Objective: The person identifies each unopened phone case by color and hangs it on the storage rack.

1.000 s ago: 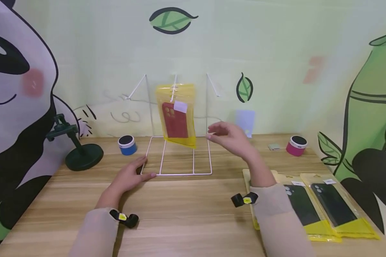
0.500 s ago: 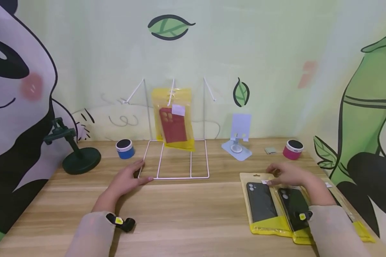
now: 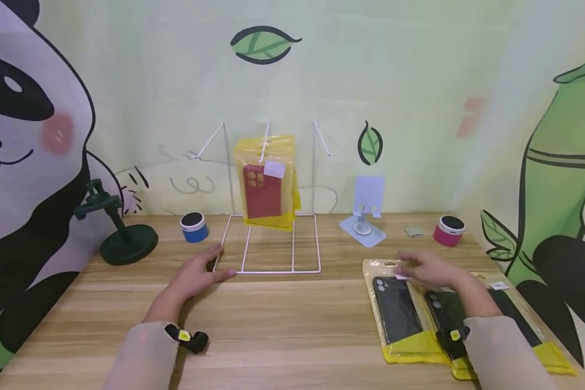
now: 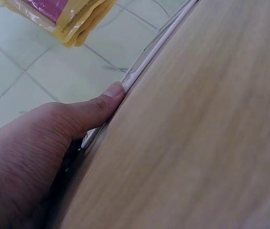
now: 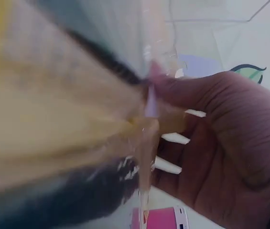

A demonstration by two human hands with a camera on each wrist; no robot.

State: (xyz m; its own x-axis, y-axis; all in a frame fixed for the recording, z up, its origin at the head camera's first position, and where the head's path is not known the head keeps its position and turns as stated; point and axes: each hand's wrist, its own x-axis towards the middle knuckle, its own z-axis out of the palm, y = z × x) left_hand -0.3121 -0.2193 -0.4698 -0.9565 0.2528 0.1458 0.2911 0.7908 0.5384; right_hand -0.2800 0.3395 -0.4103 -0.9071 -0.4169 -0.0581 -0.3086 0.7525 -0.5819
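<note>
1. wooden tabletop (image 3: 283,319) under a panda mural carries everything.
2. black phone case packet (image 3: 396,310) lies flat at the right; it looks light, slick and floppy, best pinched by its stiff top edge.
3. right hand (image 3: 431,269) pinches that top edge.
4. left hand (image 3: 195,273) rests spread, thumb pressing the white wire rack (image 3: 272,238), where a red case packet (image 3: 267,184) hangs.

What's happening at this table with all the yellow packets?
A person sits at a wooden table. Their left hand rests on the base of a white wire rack, from which yellow packets with a red phone case hang. Their right hand pinches the top of a packet with a black phone case, one of several lying flat on the table at the right.
</note>
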